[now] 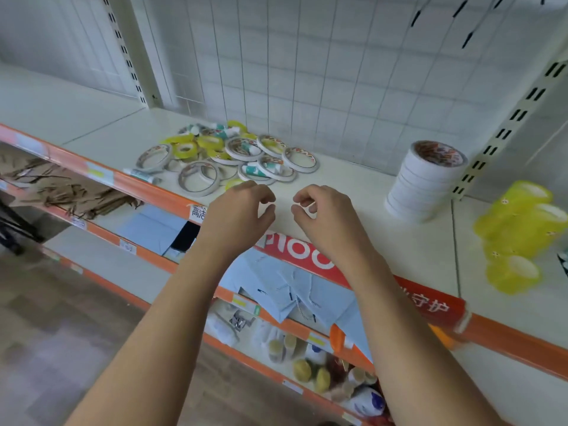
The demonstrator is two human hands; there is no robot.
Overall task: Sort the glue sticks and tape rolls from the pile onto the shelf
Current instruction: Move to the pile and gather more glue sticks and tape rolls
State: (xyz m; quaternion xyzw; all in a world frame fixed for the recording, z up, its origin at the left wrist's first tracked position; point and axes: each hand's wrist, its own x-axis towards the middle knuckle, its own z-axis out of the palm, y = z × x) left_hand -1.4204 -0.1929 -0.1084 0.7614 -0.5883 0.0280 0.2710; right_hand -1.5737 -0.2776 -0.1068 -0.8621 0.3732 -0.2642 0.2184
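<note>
A mixed pile (pixel 229 155) of thin white tape rolls, yellow tape rolls and teal-and-white glue sticks lies on the white shelf (pixel 353 192). One glue stick (pixel 141 174) lies at the pile's left edge. A neat stack of white tape rolls (pixel 425 181) stands at the right. Beyond it is a cluster of yellow tape rolls (pixel 519 235). My left hand (pixel 242 210) and my right hand (pixel 322 213) hover side by side over the shelf's front, just short of the pile. Their fingers are loosely curled and hold nothing.
An orange price rail with a red sign (pixel 313 256) runs along the shelf's front edge. A white wire grid (pixel 307 72) backs the shelf. Lower shelves hold blue paper bags (pixel 292 290), brown bags (pixel 61 189) and small bottles (pixel 310 370).
</note>
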